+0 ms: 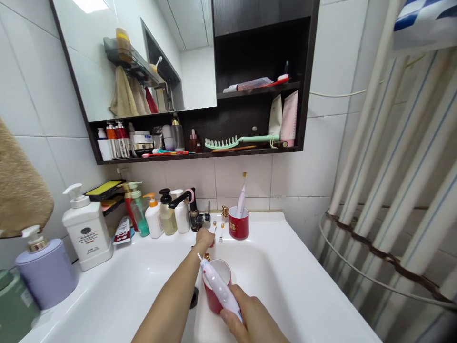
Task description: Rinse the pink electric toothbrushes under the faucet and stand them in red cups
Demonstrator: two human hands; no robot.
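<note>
My right hand [255,312] grips a pale pink electric toothbrush handle [222,290], tilted up to the left, its thin bare shaft showing at the tip. Behind the handle a red cup [213,300] with a white inside stands in the sink. My left hand [204,238] reaches to the sink's back ledge, its fingers curled and partly hidden, so what they pinch cannot be made out. Right beside them are two small toothbrush heads, one [214,224] at the fingertips and one [222,232] further right. A second red cup [239,226] holds an upright pink electric toothbrush [242,200].
A black faucet [193,209] rises behind my left hand. Several pump bottles [153,216] line the white sink [307,276] at the left and back. Above hangs a dark cabinet [260,116] with a green hairbrush [223,143]. White pipes [403,190] run down the right.
</note>
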